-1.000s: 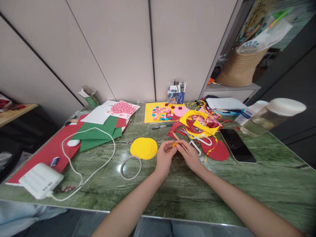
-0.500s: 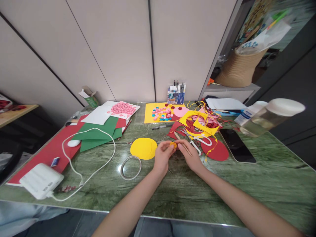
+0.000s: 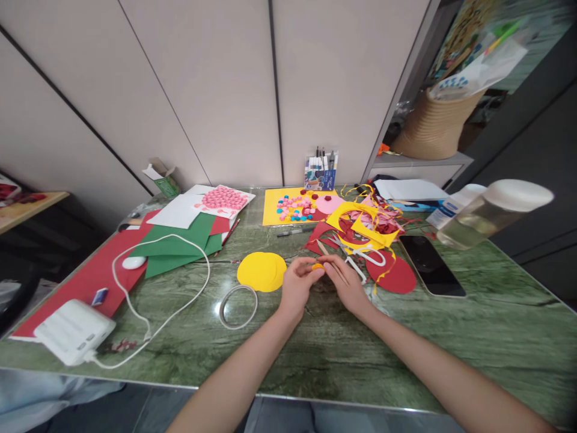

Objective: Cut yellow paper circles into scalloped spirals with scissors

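Note:
Between my fingertips is a small yellow-orange piece [image 3: 317, 266], which looks like rolled paper. My left hand [image 3: 297, 285] pinches it from the left. My right hand [image 3: 345, 282] is closed, with its thumb and fingertips at the piece's right side. A thin pale wooden stick [image 3: 321, 246] pokes out past the right fingers and runs back under them. Left of my hands lie overlapping yellow paper discs [image 3: 261, 272]. White-handled scissors [image 3: 358, 269] lie just beyond my right hand, partly hidden by it, beside a red paper disc [image 3: 392, 272].
Yellow and red paper scraps [image 3: 360, 225] pile up behind the scissors. A phone [image 3: 430, 264] and a clear bottle [image 3: 491, 213] stand to the right. On the left are a tape roll [image 3: 220, 310], a looped white cable [image 3: 208, 270], a white charger [image 3: 74, 331] and green paper [image 3: 180, 240].
My fingers have closed further over the yellow-orange piece, the left thumb shifting right, so less of it shows. Things on the table stay in place; the view shifts slightly.

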A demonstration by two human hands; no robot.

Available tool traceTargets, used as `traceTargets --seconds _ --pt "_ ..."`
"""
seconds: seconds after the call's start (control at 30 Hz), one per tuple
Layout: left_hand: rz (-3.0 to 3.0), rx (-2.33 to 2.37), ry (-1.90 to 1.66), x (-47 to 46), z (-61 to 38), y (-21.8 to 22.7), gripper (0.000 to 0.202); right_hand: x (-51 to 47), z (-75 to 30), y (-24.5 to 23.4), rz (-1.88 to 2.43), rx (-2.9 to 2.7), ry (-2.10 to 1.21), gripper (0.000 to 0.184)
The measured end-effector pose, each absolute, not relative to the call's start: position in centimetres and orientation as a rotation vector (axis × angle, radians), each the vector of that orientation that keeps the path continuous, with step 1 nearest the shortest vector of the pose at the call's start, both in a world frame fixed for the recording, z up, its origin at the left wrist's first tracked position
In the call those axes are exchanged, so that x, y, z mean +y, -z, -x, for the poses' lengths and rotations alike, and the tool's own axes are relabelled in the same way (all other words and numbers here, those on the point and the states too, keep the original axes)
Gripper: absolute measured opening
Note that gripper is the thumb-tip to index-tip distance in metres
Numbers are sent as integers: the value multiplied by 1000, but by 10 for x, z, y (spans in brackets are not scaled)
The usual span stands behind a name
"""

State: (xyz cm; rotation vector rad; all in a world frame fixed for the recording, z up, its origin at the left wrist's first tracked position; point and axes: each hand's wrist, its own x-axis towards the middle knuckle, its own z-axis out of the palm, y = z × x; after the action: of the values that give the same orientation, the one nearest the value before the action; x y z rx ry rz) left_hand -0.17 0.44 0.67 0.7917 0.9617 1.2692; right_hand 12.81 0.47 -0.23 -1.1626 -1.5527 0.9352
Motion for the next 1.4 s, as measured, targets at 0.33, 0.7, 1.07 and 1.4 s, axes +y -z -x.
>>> traceTargets --seconds 0.33,0.7,1.07,1.4 --pt "-856 938 -1218 4 3 -6 26 3 -129 0 1088 -1519 -1015 20" --pt "-867 914 -1231 5 4 -4 22 5 -125 1 1002 -1531 -1227 28" --pt "-849 909 -1235 5 -1 -1 21 8 -127 4 1028 -1465 -1227 21" --pt "-774 891 -1163 4 0 -3 23 8 -127 3 1022 -1469 -1215 22"
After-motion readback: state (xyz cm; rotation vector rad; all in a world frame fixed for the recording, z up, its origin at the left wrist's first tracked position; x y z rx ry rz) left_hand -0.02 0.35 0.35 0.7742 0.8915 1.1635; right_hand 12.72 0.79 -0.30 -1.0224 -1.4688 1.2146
